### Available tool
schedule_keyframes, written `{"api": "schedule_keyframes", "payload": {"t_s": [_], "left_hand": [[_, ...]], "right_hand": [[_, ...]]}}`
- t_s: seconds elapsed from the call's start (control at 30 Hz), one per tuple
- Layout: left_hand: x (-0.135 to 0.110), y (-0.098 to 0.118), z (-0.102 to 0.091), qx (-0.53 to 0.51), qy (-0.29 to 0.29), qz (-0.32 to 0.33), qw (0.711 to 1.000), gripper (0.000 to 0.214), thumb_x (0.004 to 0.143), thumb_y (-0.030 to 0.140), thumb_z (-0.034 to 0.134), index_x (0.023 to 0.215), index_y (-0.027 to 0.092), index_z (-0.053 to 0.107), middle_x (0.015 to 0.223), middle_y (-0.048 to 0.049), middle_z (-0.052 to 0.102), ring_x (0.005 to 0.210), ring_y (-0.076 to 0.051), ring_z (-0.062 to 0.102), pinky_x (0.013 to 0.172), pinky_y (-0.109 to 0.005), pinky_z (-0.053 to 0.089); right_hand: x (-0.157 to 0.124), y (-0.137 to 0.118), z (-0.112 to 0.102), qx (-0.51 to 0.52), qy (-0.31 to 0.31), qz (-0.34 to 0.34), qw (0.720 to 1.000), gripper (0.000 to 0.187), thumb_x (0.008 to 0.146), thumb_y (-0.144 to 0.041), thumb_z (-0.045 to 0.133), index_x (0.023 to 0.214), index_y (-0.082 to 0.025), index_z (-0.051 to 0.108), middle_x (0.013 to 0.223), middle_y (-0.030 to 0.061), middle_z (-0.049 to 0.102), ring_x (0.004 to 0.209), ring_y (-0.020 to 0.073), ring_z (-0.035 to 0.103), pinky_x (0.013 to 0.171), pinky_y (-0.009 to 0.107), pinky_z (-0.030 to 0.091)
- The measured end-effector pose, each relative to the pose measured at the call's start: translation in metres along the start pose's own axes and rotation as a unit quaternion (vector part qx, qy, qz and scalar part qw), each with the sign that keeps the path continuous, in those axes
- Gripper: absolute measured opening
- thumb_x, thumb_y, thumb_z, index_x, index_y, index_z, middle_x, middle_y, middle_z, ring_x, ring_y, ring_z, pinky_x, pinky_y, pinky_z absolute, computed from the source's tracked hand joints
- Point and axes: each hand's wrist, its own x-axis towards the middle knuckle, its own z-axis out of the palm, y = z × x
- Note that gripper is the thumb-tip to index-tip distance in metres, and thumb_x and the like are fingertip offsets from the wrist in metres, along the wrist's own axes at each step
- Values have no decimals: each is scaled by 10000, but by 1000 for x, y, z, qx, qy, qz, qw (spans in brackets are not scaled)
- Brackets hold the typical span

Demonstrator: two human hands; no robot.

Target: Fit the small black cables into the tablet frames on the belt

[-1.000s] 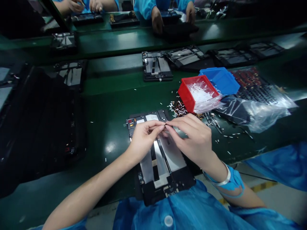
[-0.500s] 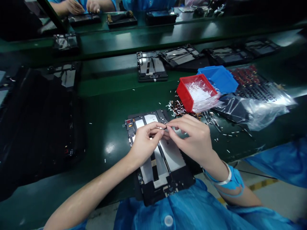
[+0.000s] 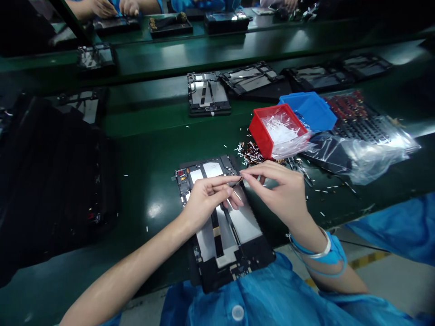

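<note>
An opened tablet (image 3: 243, 217), its white battery panels and black ribbon cables exposed, lies at the bench's front edge against the blue smock. Above its upper half is my left hand (image 3: 210, 197), index finger stretched to the right and the other fingers loosely apart. My right hand (image 3: 280, 190) pinches a tiny dark part (image 3: 241, 179) between thumb and index finger, close by the left index fingertip. Its kind is too small to make out. A blue wrist strap (image 3: 335, 251) circles the right wrist.
Beyond the tablet stand a red bin (image 3: 261, 133) of small white strips and a blue bin (image 3: 314, 111). Loose small parts (image 3: 249, 153), tweezers (image 3: 302, 172) and bagged components (image 3: 367, 149) lie nearby. More opened tablets (image 3: 208, 93) line the back; a dark stack (image 3: 61, 190) stands left.
My left index finger has straightened and its thumb has drawn away from the fingertip. The right hand has shifted slightly right with the tiny part pinched in it.
</note>
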Motion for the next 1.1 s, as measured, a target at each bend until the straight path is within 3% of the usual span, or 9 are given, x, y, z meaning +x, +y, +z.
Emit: {"api": "schedule_keyframes", "payload": {"t_s": [0.3,0.4,0.5,0.57,0.67,0.77,0.87,1.0,1.1], "left_hand": [[-3,6,2,120,27,-6,992,319,783,195,585,1061,126,725,635,-31,690,562,-124,613,587,-236,498],[-1,8,0,86,20,-23,996,363,771,169,580,1108,102,697,620,-36,693,552,-121,619,553,-213,472],[0,11,-2,20,19,-15,999,421,770,158,586,1182,101,645,639,-40,707,563,-120,637,521,-188,446],[-1,13,-4,-11,16,-2,1000,451,783,162,593,1231,109,603,653,-39,713,562,-116,639,510,-178,437],[-3,15,-4,-28,8,9,1000,488,807,180,606,1287,112,548,656,-35,711,553,-111,633,498,-174,430],[-3,15,-1,-22,-6,17,1000,529,821,199,615,1332,112,508,657,-33,708,558,-115,635,511,-182,435],[-7,21,3,-7,-16,25,1000,543,827,215,618,1345,104,499,652,-34,705,555,-123,636,523,-193,439],[-31,39,-6,99,47,52,993,525,862,275,613,1352,125,496,814,-68,735,697,-166,684,617,-232,504],[-67,40,-28,279,172,130,936,405,902,243,570,1299,171,548,947,-65,730,838,-173,685,761,-264,526]], "right_hand": [[6,-1,-8,-16,-80,-34,996,150,821,-118,604,741,-203,698,727,13,736,662,143,654,621,278,516],[18,16,-18,-118,-7,-63,991,181,832,-140,571,720,-223,686,695,11,715,648,153,642,644,302,504],[33,43,-35,-283,112,-16,952,164,832,-178,563,807,-227,717,695,40,698,679,204,632,662,358,486],[37,52,-41,-346,111,-6,932,229,794,-174,603,987,-212,722,863,88,726,800,254,639,687,389,485],[28,39,-32,-272,54,-85,957,262,819,-197,632,1071,-227,693,955,79,720,875,242,637,749,389,503],[12,10,-10,-156,-29,-171,973,153,852,-187,612,967,-225,706,898,54,722,810,196,628,718,349,516],[5,-8,5,-90,-41,-181,978,154,865,-149,578,827,-214,711,806,45,721,736,176,610,654,326,507],[5,-19,9,6,-42,-65,997,180,845,-140,597,771,-243,726,764,27,729,721,170,643,674,337,513],[5,-27,17,144,-96,97,980,81,771,-177,678,754,-235,733,747,22,732,705,171,662,645,326,527]]}}
